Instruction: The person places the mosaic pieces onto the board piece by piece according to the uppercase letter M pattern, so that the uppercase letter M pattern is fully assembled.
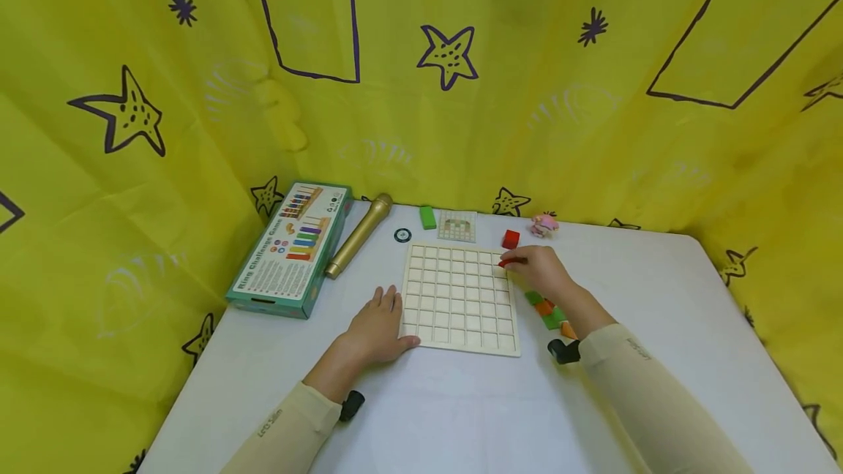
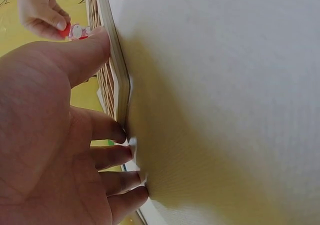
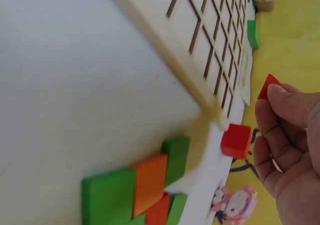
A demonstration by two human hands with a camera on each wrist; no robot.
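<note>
A cream grid board [image 1: 461,298] lies on the white table between the two hands. My left hand [image 1: 375,328] rests at the board's left side, its fingers extended; the thumb touches the board edge [image 2: 120,75]. Over the board's far right corner, my right hand [image 1: 543,269] pinches a small red triangular block [image 3: 268,86] between thumb and fingers. Just beyond that corner sits a red block [image 1: 510,239]. Green, orange and red blocks [image 3: 150,182] lie grouped to the right of the board, partly hidden by the right arm in the head view.
Behind the board are a pattern card [image 1: 456,225], a green block [image 1: 428,217], a dark round chip [image 1: 402,235] and a pink toy figure [image 1: 544,224]. A gold microphone [image 1: 358,236] and a game box [image 1: 290,247] lie at left. Yellow curtain [image 1: 395,115] surrounds the table.
</note>
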